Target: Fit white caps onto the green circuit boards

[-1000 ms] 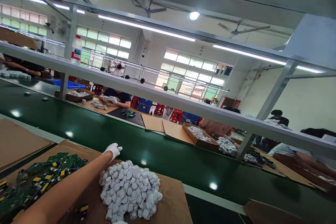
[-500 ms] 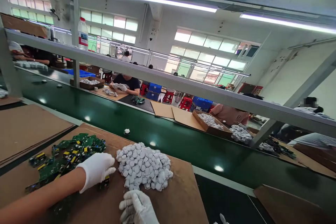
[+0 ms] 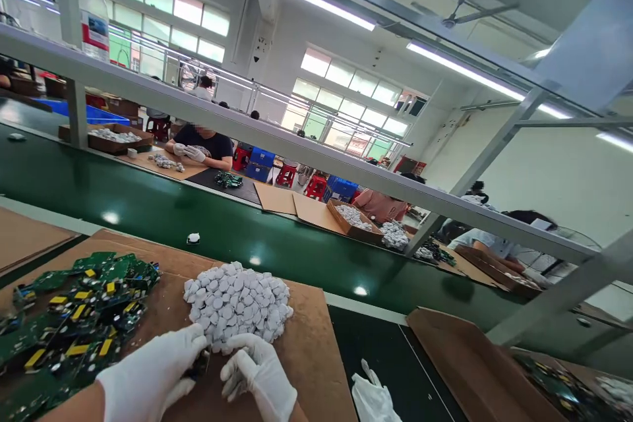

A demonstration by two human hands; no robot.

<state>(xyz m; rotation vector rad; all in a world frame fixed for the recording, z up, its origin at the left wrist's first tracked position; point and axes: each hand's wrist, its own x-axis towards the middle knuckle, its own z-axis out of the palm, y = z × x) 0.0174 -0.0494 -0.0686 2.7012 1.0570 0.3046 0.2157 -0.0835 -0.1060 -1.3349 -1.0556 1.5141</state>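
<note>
My left hand (image 3: 158, 369), in a white glove, is closed on a small dark circuit board (image 3: 200, 364) in front of the pile. My right hand (image 3: 260, 372), also gloved, is at the near edge of a heap of white round caps (image 3: 237, 303), its fingers curled; whether a cap is between them is hidden. Left of the hands lies a pile of green circuit boards (image 3: 79, 316) with yellow parts. Both piles rest on a brown cardboard sheet (image 3: 316, 343).
Beyond the cardboard runs a green conveyor belt (image 3: 306, 260) carrying a small white-topped piece (image 3: 193, 238). A white glove (image 3: 373, 395) and a cardboard tray (image 3: 455, 362) lie right. People sit across the belt; a metal rail (image 3: 277, 132) crosses above it.
My left hand has moved right from the circuit board pile and now holds a board. My right hand has come up to the caps' near edge. The view has turned right.
</note>
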